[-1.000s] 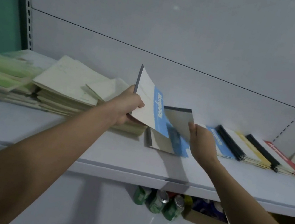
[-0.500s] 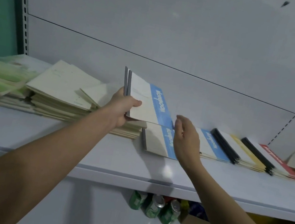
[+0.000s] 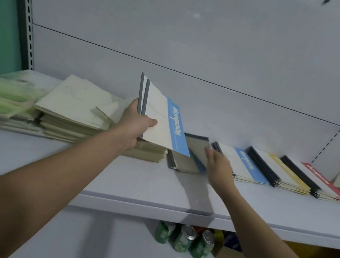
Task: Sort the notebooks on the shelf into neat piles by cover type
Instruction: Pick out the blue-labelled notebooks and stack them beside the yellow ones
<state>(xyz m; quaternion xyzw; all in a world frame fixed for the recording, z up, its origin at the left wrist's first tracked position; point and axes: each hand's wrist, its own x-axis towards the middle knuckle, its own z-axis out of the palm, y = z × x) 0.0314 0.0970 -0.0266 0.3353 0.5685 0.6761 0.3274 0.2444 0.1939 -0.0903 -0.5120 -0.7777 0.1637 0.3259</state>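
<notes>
1. A smooth white metal shelf (image 3: 44, 165) runs across the view, backed by flat grey-white panels with a slotted upright (image 3: 27, 10) at the left and a green wall beyond it.
2. Far left on the shelf lies a loose pile of green books (image 3: 0, 94), thin, with glossy covers, stacked askew.
3. Just beside it sits a cream pile (image 3: 77, 108) of matte, pale covers, its edges uneven, with one book slanting off the top.
4. The left hand (image 3: 136, 123) has its grip clamped on two held books (image 3: 161, 122), thumb on the front cover; they tilt up above the cream pile, white card with a blue band and grey spines.
5. Below them a grey-backed book (image 3: 192, 153) is raised at an angle off a short stack on the shelf, partly hidden by the held books.
6. The right hand (image 3: 219, 165), blurred, has its fingers straight and apart against that book; I cannot tell whether they pinch it.
7. Further right lie three overlapping flat piles: blue pile (image 3: 246, 165), yellow pile (image 3: 286, 174) and red pile (image 3: 323, 181), all with dark spines.
8. Under the shelf stand green cans (image 3: 183, 240) beside a cardboard box (image 3: 230, 256).
</notes>
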